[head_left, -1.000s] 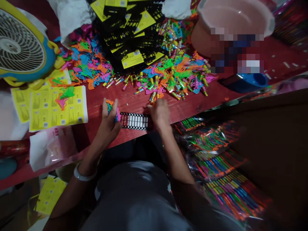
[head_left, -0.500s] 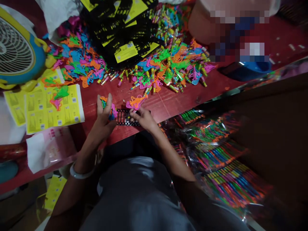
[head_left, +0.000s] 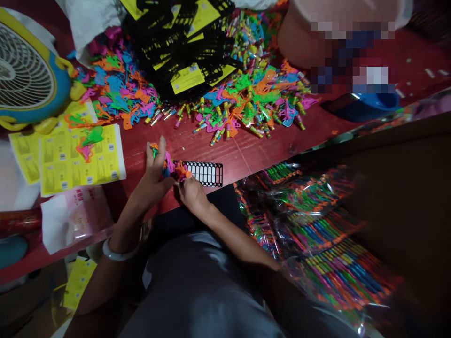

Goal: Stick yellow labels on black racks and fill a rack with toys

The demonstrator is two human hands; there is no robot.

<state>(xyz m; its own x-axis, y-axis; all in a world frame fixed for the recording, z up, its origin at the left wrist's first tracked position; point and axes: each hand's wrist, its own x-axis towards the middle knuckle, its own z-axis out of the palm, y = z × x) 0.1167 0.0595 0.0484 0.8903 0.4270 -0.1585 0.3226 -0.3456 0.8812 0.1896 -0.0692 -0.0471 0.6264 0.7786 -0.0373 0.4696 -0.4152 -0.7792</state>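
Observation:
Small plastic pieces in pink, blue, green and orange are bunched in my left hand, between its thumb and fingers. My right hand is closed on an orange and pink plastic piece, close beside that bunch. Under and beside the hands lies a black slotted plastic frame, flat near the table's front edge. Its right part shows with pale openings; the hands hide its left end. The tips of my right fingers are partly hidden.
Heaps of coloured plastic pieces and black frames with yellow cards cover the table's back. At left stand a fan, yellow printed sheets and a pink packet. Filled clear bags lie at lower right.
My right hand has moved left with the orange and pink piece, from above the black frame to beside my left hand. The frame's right part is now uncovered.

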